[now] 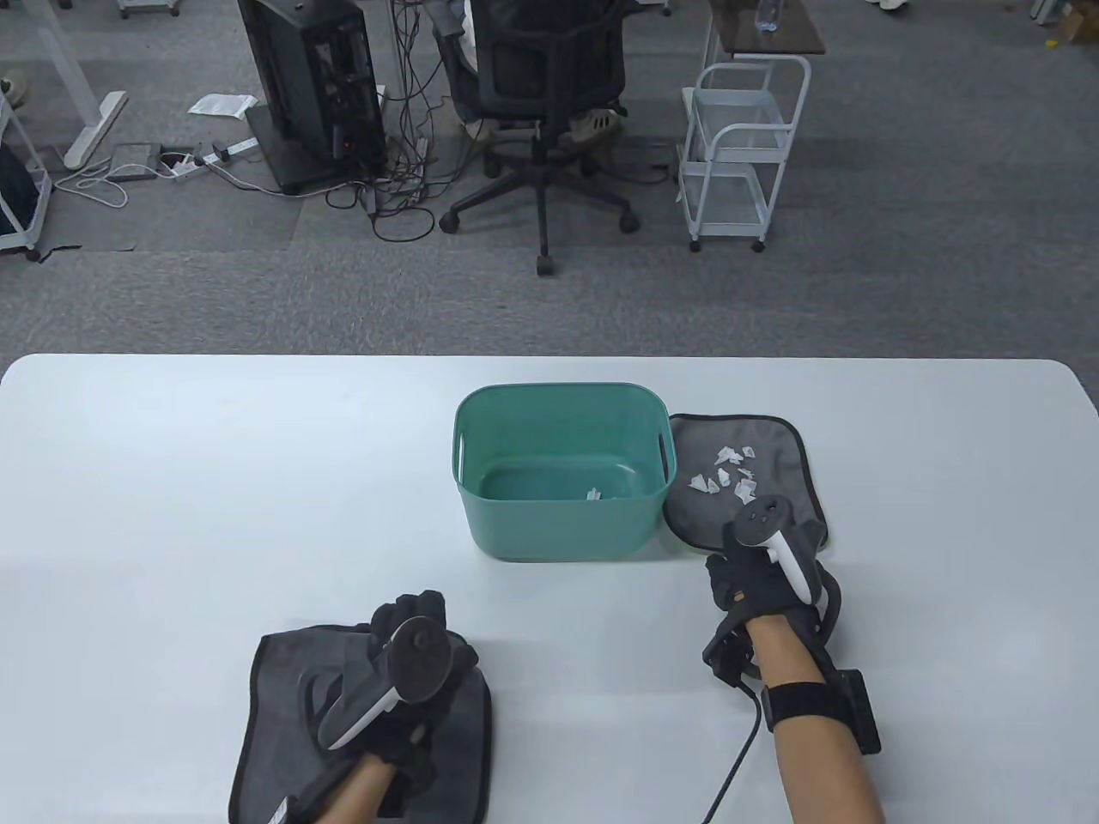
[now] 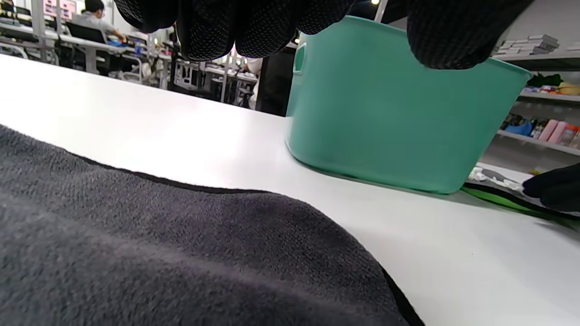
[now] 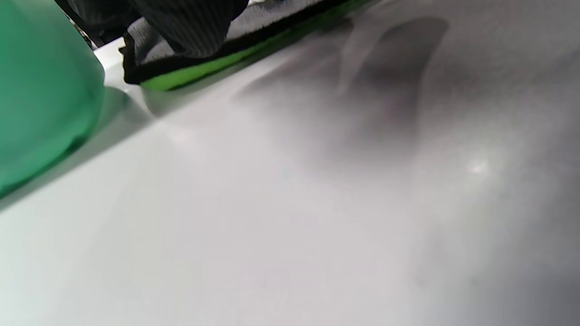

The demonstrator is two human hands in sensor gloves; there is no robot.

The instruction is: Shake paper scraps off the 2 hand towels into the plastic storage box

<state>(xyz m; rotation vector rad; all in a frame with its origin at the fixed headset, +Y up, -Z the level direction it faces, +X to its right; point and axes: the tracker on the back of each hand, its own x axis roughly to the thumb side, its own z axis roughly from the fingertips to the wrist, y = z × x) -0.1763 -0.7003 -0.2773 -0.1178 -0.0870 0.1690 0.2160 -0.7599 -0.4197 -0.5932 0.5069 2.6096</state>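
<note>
A teal plastic storage box [image 1: 558, 524] stands mid-table with a paper scrap or two on its floor [image 1: 594, 494]. To its right lies a grey towel [image 1: 777, 446] that carries several white paper scraps [image 1: 725, 472]. My right hand [image 1: 749, 573] reaches that towel's near left edge, and a finger [image 3: 190, 27] lies on the black hem. A second grey towel [image 1: 283, 687] lies rumpled at the near left. My left hand [image 1: 421, 635] hovers over its far right corner with loosely bent fingers [image 2: 253, 27] that hold nothing.
The white table [image 1: 215, 481] spreads wide to the left of the box. An office chair [image 1: 541, 103], a white trolley [image 1: 743, 154] and cables on the floor stand beyond the far edge.
</note>
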